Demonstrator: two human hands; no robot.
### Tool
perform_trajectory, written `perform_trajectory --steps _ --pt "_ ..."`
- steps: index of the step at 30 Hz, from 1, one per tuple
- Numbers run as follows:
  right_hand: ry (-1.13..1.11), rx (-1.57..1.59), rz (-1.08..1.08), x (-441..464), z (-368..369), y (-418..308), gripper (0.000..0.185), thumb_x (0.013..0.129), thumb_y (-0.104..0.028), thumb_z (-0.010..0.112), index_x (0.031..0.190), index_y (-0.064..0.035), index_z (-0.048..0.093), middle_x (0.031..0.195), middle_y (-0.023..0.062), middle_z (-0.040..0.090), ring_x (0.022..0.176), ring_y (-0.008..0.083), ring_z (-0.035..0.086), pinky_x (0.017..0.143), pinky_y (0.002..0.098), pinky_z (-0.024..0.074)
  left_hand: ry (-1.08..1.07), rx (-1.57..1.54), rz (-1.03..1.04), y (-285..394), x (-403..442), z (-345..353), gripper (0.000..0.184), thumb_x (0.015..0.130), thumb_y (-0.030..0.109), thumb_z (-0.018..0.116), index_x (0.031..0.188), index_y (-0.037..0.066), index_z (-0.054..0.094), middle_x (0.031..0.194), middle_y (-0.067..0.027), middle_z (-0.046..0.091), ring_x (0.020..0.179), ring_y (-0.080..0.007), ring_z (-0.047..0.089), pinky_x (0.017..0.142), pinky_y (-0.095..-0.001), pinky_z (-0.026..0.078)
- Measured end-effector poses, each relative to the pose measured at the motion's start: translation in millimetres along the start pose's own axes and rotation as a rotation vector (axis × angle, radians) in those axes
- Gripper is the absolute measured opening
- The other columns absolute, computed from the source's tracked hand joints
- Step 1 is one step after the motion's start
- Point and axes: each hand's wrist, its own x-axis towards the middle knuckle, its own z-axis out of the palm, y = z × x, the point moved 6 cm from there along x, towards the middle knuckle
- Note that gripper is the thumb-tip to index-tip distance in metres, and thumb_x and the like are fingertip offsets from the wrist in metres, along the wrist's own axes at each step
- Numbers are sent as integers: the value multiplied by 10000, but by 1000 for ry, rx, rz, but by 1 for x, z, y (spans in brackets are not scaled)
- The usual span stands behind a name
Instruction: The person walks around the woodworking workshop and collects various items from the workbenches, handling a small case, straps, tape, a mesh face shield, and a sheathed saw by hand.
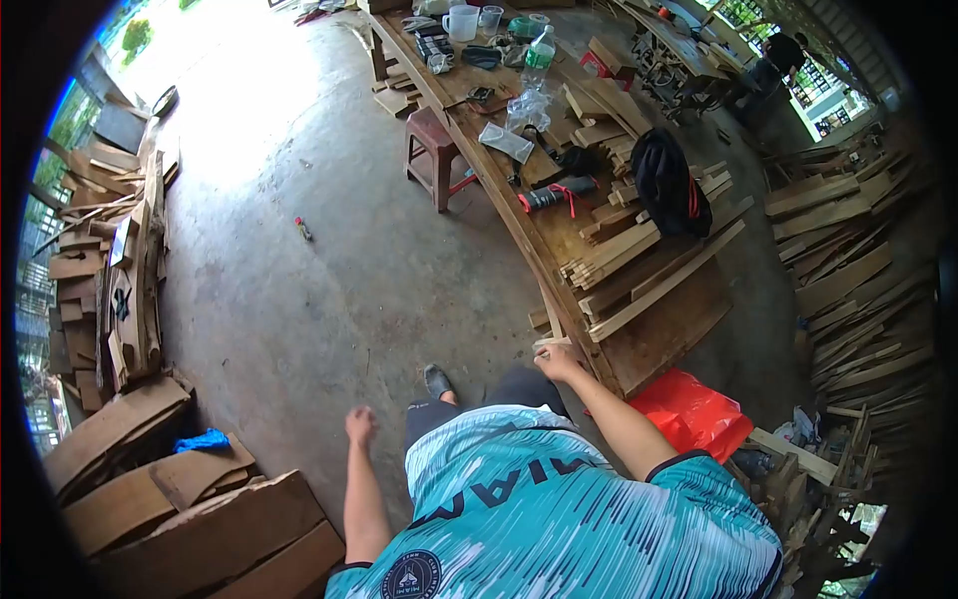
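Observation:
My right hand is beside the near corner of the wooden workbench, its fingers curled in. A pale bit of wood shows right at the fingers, but what they grip is not clear. My left hand hangs low over the concrete floor, away from any object. Motion smears its fingers. On the bench near my right hand lie several wooden strips, a black bag and a dark rolled item with red trim.
A red plastic stool stands by the bench's left side. A red plastic bag lies under the near end. Wood slabs are stacked at lower left, and more planks lean at right. Far right, a person is by another table.

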Motion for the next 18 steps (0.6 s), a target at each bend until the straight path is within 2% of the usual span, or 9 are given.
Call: perform_trajectory --steps 3,5,8,12,13,14,17,18 --pt "42 146 16 20 12 -29 280 790 -266 638 990 -71 657 910 139 682 892 275 654 817 357 503 46 -68 158 109 53 -28 227 886 171 562 1069 42 601 796 -67 642 577 -160 607 493 -277 474" --pt "93 245 27 44 12 -49 256 793 -244 632 970 -62 659 910 127 685 889 251 658 807 349 506 61 -16 189 172 70 -35 234 891 177 563 1080 43 595 810 -71 650 580 -161 612 492 -274 474" --pt "95 278 87 92 5 -65 249 790 -233 629 969 -62 658 907 119 687 876 248 660 799 350 510 50 19 193 216 92 -30 235 893 184 564 1080 45 593 819 -75 655 586 -167 621 482 -274 472" --pt "48 278 124 172 9 -57 220 785 -241 640 906 -61 676 871 112 689 839 241 663 773 348 514 16 75 75 206 134 -9 249 888 191 566 1088 45 589 806 -81 652 571 -181 624 446 -288 460" --pt "99 370 202 194 6 -52 218 773 -254 650 883 -69 683 860 114 688 835 236 663 765 346 514 -4 116 30 200 131 -2 252 883 204 567 1075 43 588 789 -80 648 566 -188 625 436 -292 451" --pt "152 407 175 216 0 -51 214 773 -257 643 885 -79 684 859 111 688 832 243 664 760 346 515 -13 110 -47 195 119 5 239 880 214 562 1043 42 596 758 -75 638 563 -186 621 428 -292 442" --pt "60 308 201 273 -27 -67 232 773 -278 627 883 -82 683 900 125 684 886 283 652 796 374 510 -99 37 -218 169 110 20 200 877 208 564 988 51 618 695 -53 603 523 -159 571 414 -288 419" --pt "25 270 183 294 -35 -73 235 772 -282 623 883 -84 683 915 128 682 902 293 647 807 381 508 -161 238 20 183 110 24 203 861 214 593 962 47 652 702 -61 613 551 -144 568 443 -282 429"
